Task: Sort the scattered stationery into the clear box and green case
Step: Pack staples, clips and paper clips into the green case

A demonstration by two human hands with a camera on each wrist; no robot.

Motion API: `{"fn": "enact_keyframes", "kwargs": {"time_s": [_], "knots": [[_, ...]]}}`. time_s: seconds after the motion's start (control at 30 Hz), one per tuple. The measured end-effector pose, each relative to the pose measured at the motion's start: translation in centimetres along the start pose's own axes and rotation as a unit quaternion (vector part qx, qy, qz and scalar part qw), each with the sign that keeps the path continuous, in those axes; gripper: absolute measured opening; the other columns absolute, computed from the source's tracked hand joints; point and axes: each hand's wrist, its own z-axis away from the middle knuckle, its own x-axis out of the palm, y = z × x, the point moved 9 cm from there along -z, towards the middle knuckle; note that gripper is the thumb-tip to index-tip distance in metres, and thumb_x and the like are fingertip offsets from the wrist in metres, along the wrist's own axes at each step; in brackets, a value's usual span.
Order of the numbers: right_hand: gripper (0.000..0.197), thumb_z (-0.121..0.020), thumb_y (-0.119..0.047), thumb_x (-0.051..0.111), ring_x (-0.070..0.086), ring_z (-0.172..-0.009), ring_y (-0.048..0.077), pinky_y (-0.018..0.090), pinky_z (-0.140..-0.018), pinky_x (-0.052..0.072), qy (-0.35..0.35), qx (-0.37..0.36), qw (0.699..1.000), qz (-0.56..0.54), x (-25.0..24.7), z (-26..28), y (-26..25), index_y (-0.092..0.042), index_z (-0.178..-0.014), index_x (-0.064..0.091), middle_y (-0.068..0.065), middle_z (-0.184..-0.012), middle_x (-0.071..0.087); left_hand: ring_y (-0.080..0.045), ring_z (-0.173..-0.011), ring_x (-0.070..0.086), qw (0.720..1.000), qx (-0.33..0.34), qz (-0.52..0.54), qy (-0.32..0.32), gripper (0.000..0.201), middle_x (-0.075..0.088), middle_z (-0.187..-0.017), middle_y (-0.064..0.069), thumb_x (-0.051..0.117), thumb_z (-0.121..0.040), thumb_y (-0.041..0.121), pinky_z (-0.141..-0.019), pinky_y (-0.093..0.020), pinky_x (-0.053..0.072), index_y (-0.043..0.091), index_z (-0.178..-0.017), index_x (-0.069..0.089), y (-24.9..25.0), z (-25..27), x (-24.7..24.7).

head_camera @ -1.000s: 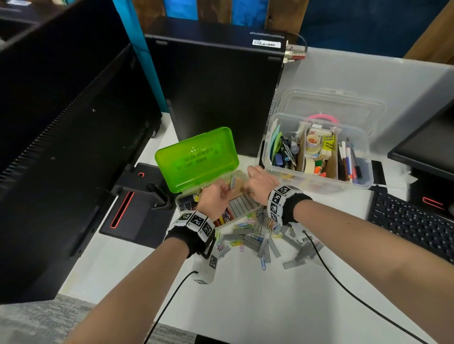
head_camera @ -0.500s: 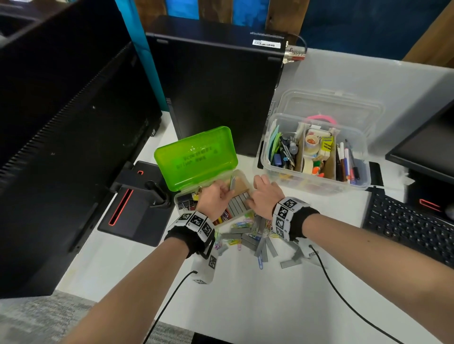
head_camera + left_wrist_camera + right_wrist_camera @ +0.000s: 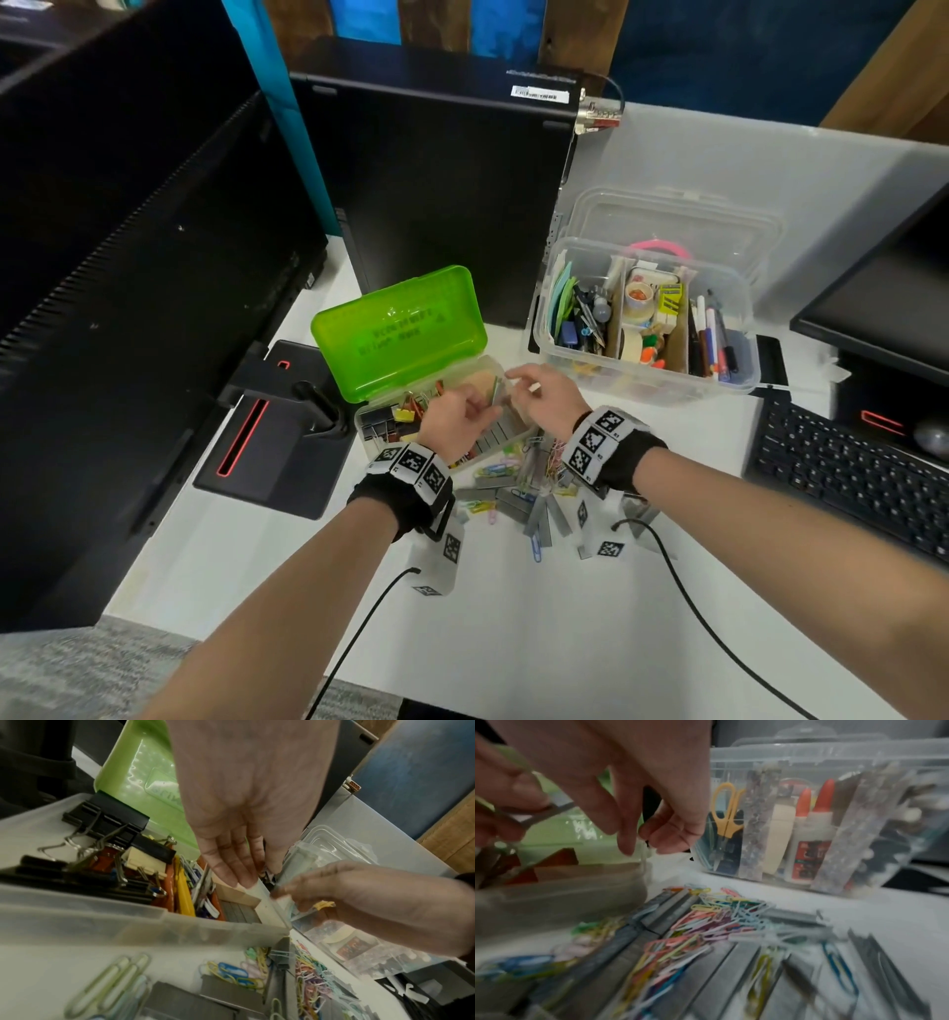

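Above the open green case [image 3: 405, 336], the left hand [image 3: 457, 419] is pinching a staple strip [image 3: 495, 390] that is standing nearly upright over its tray, while the right hand [image 3: 547, 393], fingers loosely parted and empty, is hovering just beside it, nearer the clear box [image 3: 642, 377].

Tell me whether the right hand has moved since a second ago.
Yes. The right hand has drawn back from the green case, toward the clear box.
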Motion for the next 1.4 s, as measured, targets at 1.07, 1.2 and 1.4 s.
{"fn": "enact_keyframes", "kwargs": {"time_s": [1.07,1.2,1.4], "knots": [[0.013,-0.085,-0.005,0.054,0.058,-0.094,0.025,0.033,-0.079,0.046,-0.075,-0.092,0.952,0.283,1.5,-1.8,-2.6,-0.012,-0.091,0.063,0.007,-0.1,0.061,-0.033,-0.146,0.002,0.83,0.119,-0.531,-0.121,0.058,-0.004,-0.161,-0.004,0.002,-0.096,0.062,-0.112,-0.064,-0.001,0.043,-0.148,0.018,0.8,0.2,4.8],[0.013,-0.084,-0.004,0.054,0.058,-0.096,0.029,0.035,-0.079,0.048,-0.1,-0.1,0.942,0.304,2.4,-1.9,-2.7,-0.012,-0.091,0.062,0.009,-0.103,0.058,-0.034,-0.147,0.0,0.821,0.108,-0.545,-0.132,0.057,-0.008,-0.161,-0.005,-0.001,-0.095,0.062,-0.111,-0.065,-0.005,0.045,-0.149,0.009,0.8,0.0,4.8],[0.027,-0.087,-0.003,0.054,0.053,-0.103,0.03,0.035,-0.077,0.044,-0.117,-0.12,0.927,0.335,2.9,-1.6,-2.4,-0.01,-0.112,0.06,0.013,-0.11,0.049,-0.035,-0.146,0.003,0.842,0.107,-0.515,-0.122,0.053,-0.002,-0.16,-0.007,0.006,-0.097,0.06,-0.112,-0.065,-0.001,0.047,-0.146,0.019,1.1,0.2,4.4]]}}
